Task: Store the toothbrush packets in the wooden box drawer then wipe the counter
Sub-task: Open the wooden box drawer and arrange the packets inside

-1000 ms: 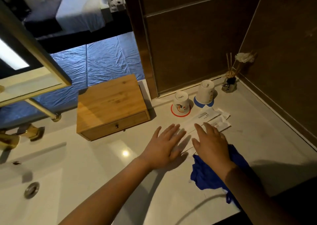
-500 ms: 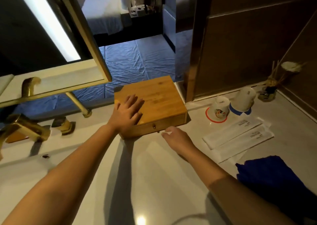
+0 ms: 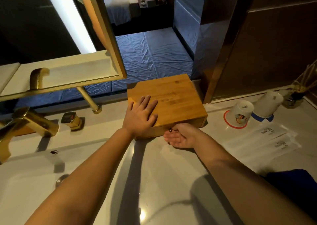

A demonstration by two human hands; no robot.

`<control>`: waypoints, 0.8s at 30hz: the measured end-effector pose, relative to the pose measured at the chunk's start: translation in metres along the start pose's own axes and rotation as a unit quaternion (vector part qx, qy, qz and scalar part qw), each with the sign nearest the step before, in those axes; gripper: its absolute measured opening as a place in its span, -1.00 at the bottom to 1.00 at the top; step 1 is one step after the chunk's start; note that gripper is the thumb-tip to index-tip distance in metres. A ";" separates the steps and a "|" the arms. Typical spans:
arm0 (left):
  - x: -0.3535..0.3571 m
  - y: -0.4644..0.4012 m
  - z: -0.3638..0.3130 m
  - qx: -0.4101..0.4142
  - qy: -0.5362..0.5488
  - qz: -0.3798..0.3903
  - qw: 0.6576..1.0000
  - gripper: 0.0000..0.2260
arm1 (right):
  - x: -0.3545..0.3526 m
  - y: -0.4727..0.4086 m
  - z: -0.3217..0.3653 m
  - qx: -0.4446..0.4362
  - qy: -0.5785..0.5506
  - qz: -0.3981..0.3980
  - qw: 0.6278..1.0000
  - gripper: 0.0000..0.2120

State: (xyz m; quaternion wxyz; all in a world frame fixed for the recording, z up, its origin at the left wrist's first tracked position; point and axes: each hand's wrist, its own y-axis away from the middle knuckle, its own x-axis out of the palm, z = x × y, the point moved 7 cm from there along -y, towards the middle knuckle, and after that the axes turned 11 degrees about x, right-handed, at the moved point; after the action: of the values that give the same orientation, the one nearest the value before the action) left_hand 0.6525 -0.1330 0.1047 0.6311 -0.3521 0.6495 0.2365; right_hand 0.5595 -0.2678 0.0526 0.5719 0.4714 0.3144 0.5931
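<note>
Left hand (image 3: 140, 116) flat, steadying wooden box (image 3: 167, 103); right hand (image 3: 181, 135) pinches drawer knob (image 3: 170, 130). Next: pull drawer out; toothbrush packets (image 3: 267, 139) wait nearby.

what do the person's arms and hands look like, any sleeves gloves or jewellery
Both forearms are bare as far as the frame shows, with no sleeves in view. The left hand and right hand wear no gloves, and no rings, watch or bracelets show. The nails look short and unpainted, though the dim light hides fine detail.
</note>
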 end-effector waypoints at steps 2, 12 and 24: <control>0.001 0.000 0.001 -0.001 0.009 0.000 1.000 -0.39 | 0.002 -0.002 -0.002 -0.008 -0.014 0.016 1.000 -0.73; 0.003 -0.001 0.003 -0.003 0.028 0.006 1.000 -0.45 | 0.003 -0.018 -0.020 -0.146 -0.135 -0.033 0.979 -0.83; 0.004 -0.002 0.005 -0.013 0.036 0.011 0.999 -0.46 | -0.007 0.009 -0.127 -0.136 -0.201 -0.063 0.968 -0.76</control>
State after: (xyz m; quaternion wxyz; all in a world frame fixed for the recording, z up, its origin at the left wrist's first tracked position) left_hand 0.6569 -0.1311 0.1008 0.5997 -0.3618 0.6726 0.2391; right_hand 0.4384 -0.2550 0.0139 0.7185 0.4783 0.1385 0.4856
